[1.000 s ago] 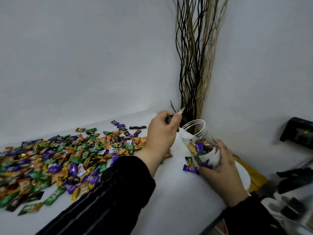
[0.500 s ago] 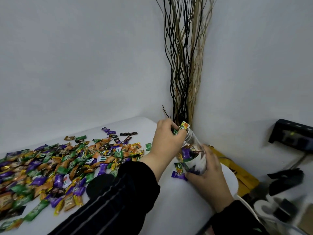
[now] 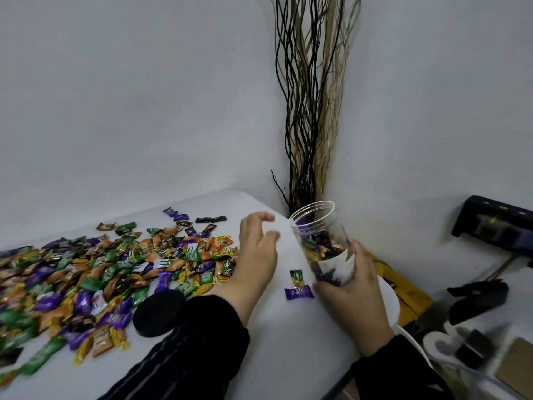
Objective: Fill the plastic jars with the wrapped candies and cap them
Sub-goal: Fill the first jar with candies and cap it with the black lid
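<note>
Tilting toward eleven o'clock, the plastic jar (image 3: 323, 243), partly filled, sat gripped in the right hand (image 3: 353, 295); the left hand (image 3: 255, 255) hovered empty, fingers loose, at three o'clock of the candy pile (image 3: 115, 267).

Place is reading as a corner of a home or small informal workroom, not a shop floor or lab. Plain white walls (image 3: 115, 96) are meeting in a corner beyond the fingers, where a bundle of decorative dried twigs (image 3: 311, 111), black and tan, is standing upright. A white worktop (image 3: 288, 342) is carrying a loose heap of wrapped candies (image 3: 115, 269) and a black lid (image 3: 158, 313). Right of the fingers, a black electronic device (image 3: 496, 229) and small dark clutter (image 3: 476, 301) are sitting; what they are cannot be told.
</note>
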{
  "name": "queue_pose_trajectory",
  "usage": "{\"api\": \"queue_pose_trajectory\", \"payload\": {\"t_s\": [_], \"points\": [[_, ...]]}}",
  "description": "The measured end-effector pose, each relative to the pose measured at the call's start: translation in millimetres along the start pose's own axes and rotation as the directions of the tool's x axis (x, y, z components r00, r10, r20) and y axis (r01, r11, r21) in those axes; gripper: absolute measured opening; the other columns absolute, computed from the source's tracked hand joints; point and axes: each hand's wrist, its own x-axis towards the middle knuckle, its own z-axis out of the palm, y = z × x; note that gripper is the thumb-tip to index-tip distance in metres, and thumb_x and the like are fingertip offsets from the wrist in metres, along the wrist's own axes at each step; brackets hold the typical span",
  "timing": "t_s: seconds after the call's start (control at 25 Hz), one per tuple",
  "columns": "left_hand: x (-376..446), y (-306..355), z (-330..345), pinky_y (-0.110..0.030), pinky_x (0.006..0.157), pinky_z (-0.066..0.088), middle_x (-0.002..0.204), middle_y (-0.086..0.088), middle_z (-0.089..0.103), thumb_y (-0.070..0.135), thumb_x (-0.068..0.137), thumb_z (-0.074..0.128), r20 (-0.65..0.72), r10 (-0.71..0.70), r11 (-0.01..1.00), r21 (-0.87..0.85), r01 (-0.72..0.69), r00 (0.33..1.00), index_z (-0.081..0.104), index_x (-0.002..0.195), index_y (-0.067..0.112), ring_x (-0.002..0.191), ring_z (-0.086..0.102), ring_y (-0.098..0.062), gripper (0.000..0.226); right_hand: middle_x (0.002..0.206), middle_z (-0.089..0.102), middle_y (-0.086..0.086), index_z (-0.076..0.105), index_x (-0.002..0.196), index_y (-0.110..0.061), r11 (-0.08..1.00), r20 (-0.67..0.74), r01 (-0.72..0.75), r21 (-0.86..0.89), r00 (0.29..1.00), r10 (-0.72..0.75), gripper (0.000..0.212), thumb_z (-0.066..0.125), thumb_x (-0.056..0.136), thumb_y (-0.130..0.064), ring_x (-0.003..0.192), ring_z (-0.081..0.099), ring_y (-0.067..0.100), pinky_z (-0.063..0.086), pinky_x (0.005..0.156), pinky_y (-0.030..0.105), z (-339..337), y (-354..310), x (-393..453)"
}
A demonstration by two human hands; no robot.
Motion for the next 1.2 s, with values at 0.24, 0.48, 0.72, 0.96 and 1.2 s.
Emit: {"api": "queue_pose_trajectory", "payload": {"t_s": [0.24,0.48,0.72,0.96,1.2], "points": [[-17.0,-46.7,11.1,-0.042,0.122,-0.004,0.165,0.005,0.008,0.055,0.082,0.049,0.549,-0.115,0.768,0.577,-0.276,0.828,0.028,0.152,0.029,0.152,-0.005,-0.014,0.077,0.136,0.051,0.008,0.037,0.146,-0.021,0.999,-0.103,-0.034,0.031,0.994,0.037,0.102,0.089,0.058,-0.012,0.125,0.048,0.029,0.045,0.104,0.05,2.5,8.5,6.1],[-11.1,-56.8,7.7,-0.045,0.121,-0.006,0.164,-0.003,0.017,0.04,0.101,0.04,0.48,-0.032,0.592,0.716,-0.37,0.877,0.047,0.141,0.019,0.153,-0.001,-0.019,0.045,0.133,0.052,0.0,0.036,0.141,-0.03,0.998,-0.01,-0.03,0.059,0.999,0.03,0.097,0.089,0.061,-0.017,0.12,0.052,0.022,0.049,0.101,0.043,4.9,6.8,9.8],[4.6,-69.2,-16.0,-0.04,0.114,0.021,0.151,-0.006,0.036,0.035,0.094,0.044,0.321,-0.117,0.582,0.789,-0.197,0.94,0.043,0.138,0.015,0.141,0.03,-0.029,0.048,0.134,0.05,-0.004,0.036,0.145,-0.029,0.996,0.125,-0.026,0.091,0.992,0.015,0.097,0.089,0.065,-0.014,0.121,0.051,0.016,0.045,0.096,0.028,17.9,-4.7,19.6],[13.4,-72.6,-22.1,-0.039,0.098,0.037,0.135,-0.002,0.049,0.033,0.091,0.045,0.288,-0.076,0.591,0.784,-0.189,0.955,0.043,0.134,0.024,0.122,0.045,-0.026,0.044,0.129,0.049,-0.008,0.037,0.145,-0.026,0.996,0.14,0.005,0.089,0.99,-0.017,0.095,0.088,0.066,-0.011,0.118,0.051,0.013,0.042,0.092,0.023,26.3,-8.8,26.5],[19.0,-71.5,-29.3,-0.037,0.078,0.047,0.122,-0.007,0.052,0.041,0.099,0.045,0.241,-0.06,0.56,0.812,-0.167,0.969,0.051,0.124,0.017,0.109,0.057,-0.029,0.035,0.127,0.047,-0.008,0.037,0.145,-0.025,0.998,0.152,0.041,0.04,0.987,-0.047,0.094,0.087,0.067,-0.011,0.117,0.048,0.012,0.04,0.093,0.023,27.9,-10.7,26.7]]}}
